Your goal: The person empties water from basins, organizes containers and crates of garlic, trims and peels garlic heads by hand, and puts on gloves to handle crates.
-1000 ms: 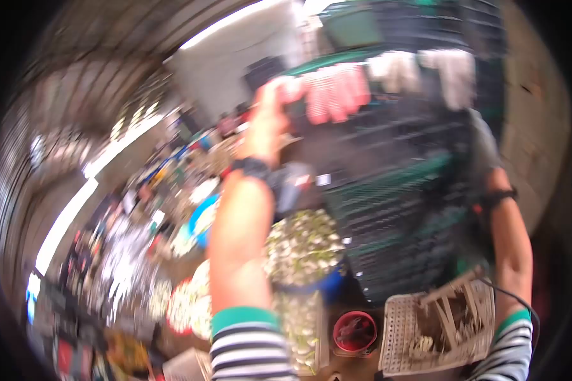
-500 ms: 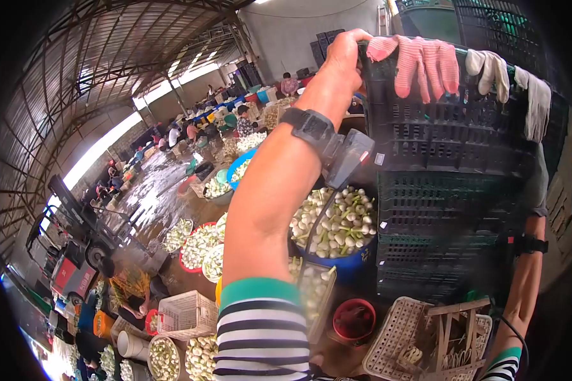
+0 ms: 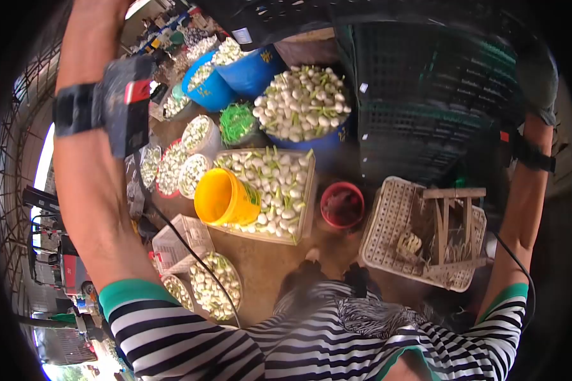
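My left arm reaches up past the top edge, so my left hand is out of the frame. Beneath my raised arms, a black crate [image 3: 299, 14] spans the top of the view, close to the camera. My right hand [image 3: 539, 79], in a greyish glove, is raised at the upper right beside the dark crates; its fingers are lost in shadow, and its grip cannot be made out. Stacked dark crates [image 3: 419, 108] stand below and behind the near crate.
A blue tub [image 3: 321, 141] and a rectangular bin [image 3: 308, 197] hold white bulbs. A yellow bucket [image 3: 235, 200] lies tilted on the bin. Nearby are a red bucket [image 3: 342, 204], a beige crate [image 3: 381, 222] with a wooden frame [image 3: 454, 192], and a forklift [image 3: 70, 267] at far left.
The view has tipped down to the floor and my body. My left hand, earlier on the crate's upper rim, has left the frame. The gloves hanging on that rim are out of view too.
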`<state>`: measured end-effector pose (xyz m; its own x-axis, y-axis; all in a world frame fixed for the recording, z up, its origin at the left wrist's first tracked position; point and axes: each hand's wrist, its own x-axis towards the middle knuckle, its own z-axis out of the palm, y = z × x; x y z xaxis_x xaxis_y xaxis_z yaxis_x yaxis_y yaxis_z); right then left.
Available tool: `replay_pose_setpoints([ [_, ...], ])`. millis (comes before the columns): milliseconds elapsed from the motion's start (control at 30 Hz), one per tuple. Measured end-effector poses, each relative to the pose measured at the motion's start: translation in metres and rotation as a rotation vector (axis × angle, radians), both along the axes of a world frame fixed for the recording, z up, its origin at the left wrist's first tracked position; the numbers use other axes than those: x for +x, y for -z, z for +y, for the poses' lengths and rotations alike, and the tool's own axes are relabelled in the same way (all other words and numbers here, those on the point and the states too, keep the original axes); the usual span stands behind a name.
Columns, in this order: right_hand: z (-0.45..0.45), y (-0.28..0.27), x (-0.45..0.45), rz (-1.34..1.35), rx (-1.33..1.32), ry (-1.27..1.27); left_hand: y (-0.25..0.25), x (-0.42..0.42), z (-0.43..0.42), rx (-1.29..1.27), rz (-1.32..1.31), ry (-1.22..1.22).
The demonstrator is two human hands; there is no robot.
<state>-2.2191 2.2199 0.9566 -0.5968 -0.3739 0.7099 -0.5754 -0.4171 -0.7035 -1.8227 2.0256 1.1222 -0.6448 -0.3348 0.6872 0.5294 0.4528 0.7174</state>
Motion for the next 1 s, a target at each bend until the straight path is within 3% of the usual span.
replay_pose_setpoints([
  [67,0.004,0.002,0.036,-0.118,-0.001,0.028,0.029,0.034,-0.008,0.012,0.19,-0.258],
  [100,0.005,0.012,0.042,0.09,0.027,0.135,0.043,0.051,-0.012,0.023,0.272,-0.398],
  [167,0.001,0.034,0.056,0.503,0.055,0.343,0.029,0.145,-0.05,0.351,0.12,-0.66],
  [200,-0.009,0.042,0.067,0.699,0.034,0.453,0.048,0.139,-0.021,0.398,0.189,-0.655],
  [233,-0.019,0.05,0.081,0.75,0.001,0.47,0.072,0.139,0.004,0.423,0.264,-0.644],
  [267,-0.029,0.057,0.096,0.802,-0.032,0.489,0.093,0.187,-0.02,0.245,0.188,-0.752],
  [300,-0.03,0.065,0.119,0.51,-0.085,0.17,0.104,0.181,0.015,0.495,0.345,-0.685],
  [333,-0.032,0.074,0.142,0.189,-0.203,-0.108,0.119,0.196,0.025,0.473,0.285,-0.597],
  [367,-0.032,0.084,0.16,0.023,-0.238,-0.224,0.135,0.212,0.034,0.449,0.223,-0.511],
  [467,-0.031,0.108,0.208,-0.101,-0.2,-0.332,0.2,0.262,0.049,0.497,0.23,-0.323],
  [567,-0.03,0.132,0.252,-0.136,-0.136,-0.366,0.246,0.304,0.068,0.799,0.284,-0.553],
  [667,-0.041,0.15,0.293,-0.176,-0.093,-0.432,0.261,0.335,0.073,0.783,0.194,-0.564],
  [700,-0.049,0.155,0.306,-0.3,-0.121,-0.545,0.266,0.347,0.073,0.812,0.153,-0.539],
  [733,-0.058,0.161,0.321,-0.667,-0.291,-0.828,0.27,0.353,0.074,0.832,0.144,-0.53],
  [800,-0.065,0.196,0.329,-0.214,0.008,-0.385,0.285,0.36,0.077,0.864,0.104,-0.537],
  [833,-0.07,0.213,0.336,-0.593,-0.107,-0.612,0.3,0.367,0.075,0.873,0.079,-0.559],
  [867,-0.069,0.211,0.348,-0.139,0.052,-0.389,0.32,0.373,0.073,0.873,0.05,-0.581],
  [900,-0.069,0.238,0.346,-0.212,0.155,-0.37,0.341,0.385,0.072,0.928,0.038,-0.596],
  [967,-0.09,0.3,0.308,0.029,0.228,-0.46,0.359,0.392,0.068,1.205,0.068,-0.569],
  [1000,-0.083,0.323,0.287,0.148,0.292,-0.476,0.373,0.389,0.067,1.222,-0.023,-0.614],
])
